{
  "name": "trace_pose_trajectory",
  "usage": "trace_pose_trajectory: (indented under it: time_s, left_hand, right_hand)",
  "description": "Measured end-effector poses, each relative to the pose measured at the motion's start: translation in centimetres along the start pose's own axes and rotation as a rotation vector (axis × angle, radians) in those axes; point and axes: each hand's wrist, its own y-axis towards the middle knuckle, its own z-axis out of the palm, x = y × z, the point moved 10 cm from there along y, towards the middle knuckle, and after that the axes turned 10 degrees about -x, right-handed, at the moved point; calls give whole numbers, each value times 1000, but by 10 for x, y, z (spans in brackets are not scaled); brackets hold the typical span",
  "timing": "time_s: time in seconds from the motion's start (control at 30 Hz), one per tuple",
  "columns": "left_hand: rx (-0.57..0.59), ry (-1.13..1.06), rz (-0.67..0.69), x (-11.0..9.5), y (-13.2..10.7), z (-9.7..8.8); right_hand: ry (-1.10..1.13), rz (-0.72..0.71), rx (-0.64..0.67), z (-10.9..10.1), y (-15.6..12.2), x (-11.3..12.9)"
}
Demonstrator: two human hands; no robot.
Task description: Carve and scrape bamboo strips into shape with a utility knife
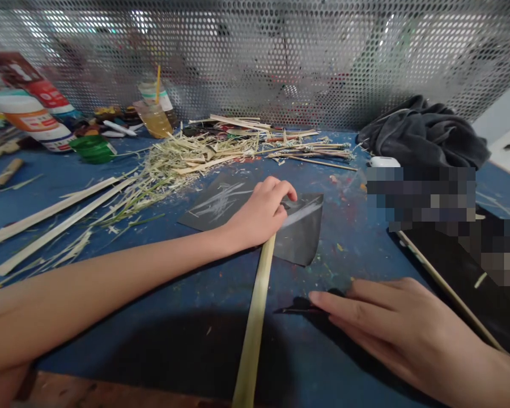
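My left hand (263, 212) is at the middle of the table, fingers curled over the far end of a long, flat bamboo strip (258, 300). That end of the strip is hidden under the hand. Beneath lies a dark grey sheet of sandpaper (300, 238) with pale scratch marks; it shows on both sides of the hand. The strip runs towards me past the table's near edge. To the right of it, my right hand (395, 326) is closed low over the table on a thin dark knife (295, 310), its pointed tip facing the strip. Most of its handle is hidden.
Bamboo shavings (187, 150) are heaped behind the sandpaper; two loose strips (63, 226) lie left. Paint bottles (29, 116) and a cup (155, 118) stand at back left. A dark cloth (425, 136) and white case (383, 162) sit back right, before a perforated metal screen (255, 62).
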Motion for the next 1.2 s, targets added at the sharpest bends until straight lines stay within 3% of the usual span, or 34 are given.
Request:
trace_pose_trajectory:
  time_s: [0.17,0.33,0.5,0.63,0.77,0.97,1.07,1.2]
  left_hand:
    - [-210,-161,-153,11,7,-15]
    - [-408,-416,-360,40,8,-20]
    - [-348,-691,-414,45,9,-8]
    - [-393,-850,-440,43,6,-9]
    - [-436,-1131,-618,50,0,-1]
    - [-367,-1387,-754,51,-2,9]
    - [-354,-1384,-769,53,0,8]
    - [-359,-1171,-750,59,2,2]
  right_hand:
    - [5,12,-28,-1,-1,1]
    - [-95,35,-70,0,-6,-2]
    - [-109,67,-101,2,-3,-2]
    - [-62,89,-68,5,-3,-4]
    - [-88,84,-93,5,-3,-8]
    - [-304,-119,-94,11,6,4]
    - [-376,-131,21,24,12,3]
    - [-407,-103,157,33,26,-3]
